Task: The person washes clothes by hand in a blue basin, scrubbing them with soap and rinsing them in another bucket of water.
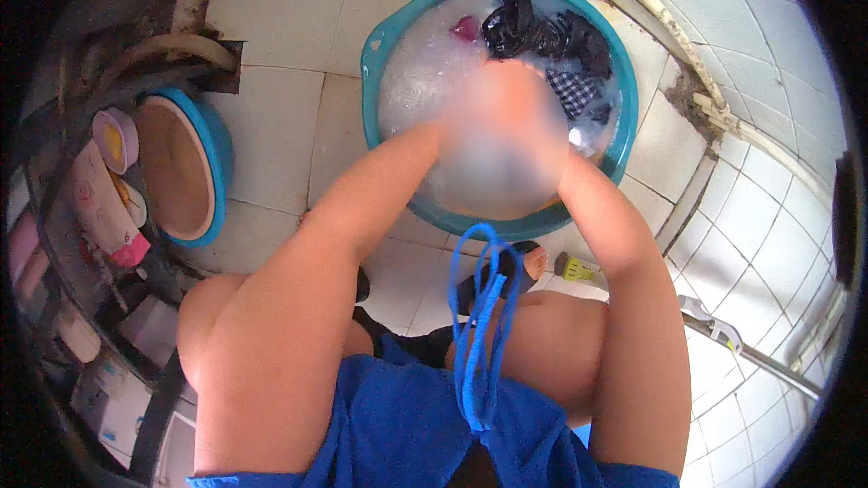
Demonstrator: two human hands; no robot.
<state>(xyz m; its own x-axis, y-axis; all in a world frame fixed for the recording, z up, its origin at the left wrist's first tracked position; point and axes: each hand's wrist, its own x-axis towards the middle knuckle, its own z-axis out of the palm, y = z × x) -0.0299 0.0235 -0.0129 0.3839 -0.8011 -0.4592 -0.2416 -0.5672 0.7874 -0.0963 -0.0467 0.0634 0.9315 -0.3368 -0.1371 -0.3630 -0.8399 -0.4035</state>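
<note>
A large teal plastic basin stands on the tiled floor in front of me, holding cloudy, sudsy water. Both of my arms reach into it. My left hand and my right hand meet over the middle of the basin, but a blur covers them, so their grip and anything between them are hidden. Just beyond them lies wet black cloth. A black-and-white checked cloth is beside my right hand. Farther back, a small dark red piece pokes out of the suds.
A blue-rimmed basin leans at the left near a cluttered rack. Pale pipes run along the tiled wall at right. A yellow-green item lies by my foot. Blue cords dangle from my clothing.
</note>
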